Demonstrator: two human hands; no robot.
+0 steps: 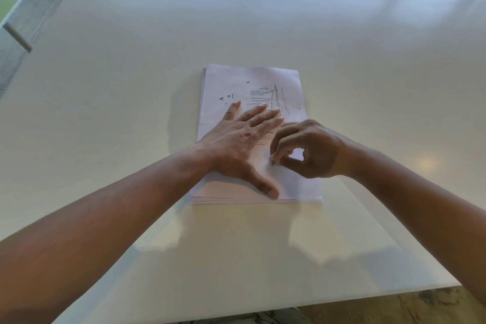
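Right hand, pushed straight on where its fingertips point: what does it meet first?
Probably the left hand, at its thumb base: it lies flat on the paper stack just beyond the small dark bit the right hand pinches.

Open table all round one low paper stack

The table [263, 21] lies bare across the upper half of the frame and on both sides of the paper stack [263, 79] at centre, which sits low and flat. The left hand [242, 142] lies spread over the stack's lower left. The right hand [313, 150], pinching a dark speck [272, 163], fills its lower right, and both forearms cross the bottom of the frame. The stack's upper part is uncovered, with loose specks [221, 98] at its upper left. A panel edge [15, 31] stands off the table at far left.
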